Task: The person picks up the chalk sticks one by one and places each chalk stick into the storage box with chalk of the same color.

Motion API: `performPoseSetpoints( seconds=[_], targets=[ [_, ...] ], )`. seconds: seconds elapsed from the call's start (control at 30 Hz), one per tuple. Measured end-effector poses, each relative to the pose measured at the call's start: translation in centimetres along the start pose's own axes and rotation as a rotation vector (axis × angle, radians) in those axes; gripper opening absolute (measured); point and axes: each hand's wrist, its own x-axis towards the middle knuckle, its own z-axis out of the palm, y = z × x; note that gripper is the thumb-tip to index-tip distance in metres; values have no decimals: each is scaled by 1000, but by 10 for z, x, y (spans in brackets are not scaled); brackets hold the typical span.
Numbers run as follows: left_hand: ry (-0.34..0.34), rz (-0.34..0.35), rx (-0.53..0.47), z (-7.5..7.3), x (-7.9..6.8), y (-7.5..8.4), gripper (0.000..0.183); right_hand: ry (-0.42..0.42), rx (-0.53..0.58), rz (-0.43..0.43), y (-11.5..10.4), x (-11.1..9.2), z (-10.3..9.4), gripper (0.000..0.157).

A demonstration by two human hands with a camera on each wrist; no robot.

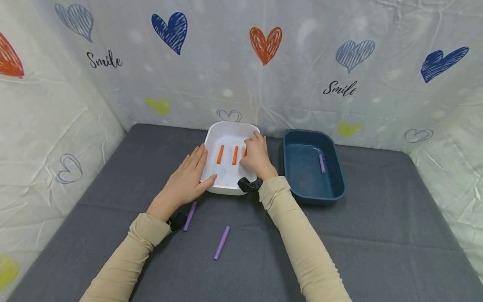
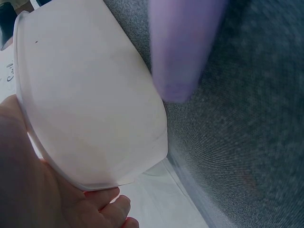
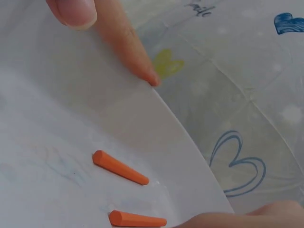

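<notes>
In the head view a white tray holds several orange chalk sticks; one by the right hand is partly covered. My left hand lies along the tray's left side, fingers straight, thumb over the near rim. The left wrist view shows it against the tray's outer wall. My right hand reaches over the right side. In the right wrist view an index fingertip touches the rim and the thumb is over the inside, nothing between them. Two orange chalk sticks lie below.
A dark blue tray stands to the right with one purple chalk stick in it. Two more purple chalk sticks lie on the grey cloth in front, one beside the left wrist. A heart-printed curtain closes off the back.
</notes>
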Motion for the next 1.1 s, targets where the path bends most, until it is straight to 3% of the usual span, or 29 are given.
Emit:
performPoseSetpoints(
  seconds=[0.13,0.23,0.47,0.7,1.1],
  targets=[
    [9,2,-1,1,0,0,83,-13,-108,-9,-1,-1,1,28],
    [10,2,-4,1,0,0,83,-49,-150,7,-3,-1,1,20],
    [1,-5,-1,2,-1,0,83,-157,-271,35,-5,0,0,31],
    [-7,-9,4,1,0,1,83,-230,-366,39,-7,1,-1,29],
    [-8,-11,-7,-1,-1,3,83,-283,-418,37,-9,2,-3,27]
  ],
)
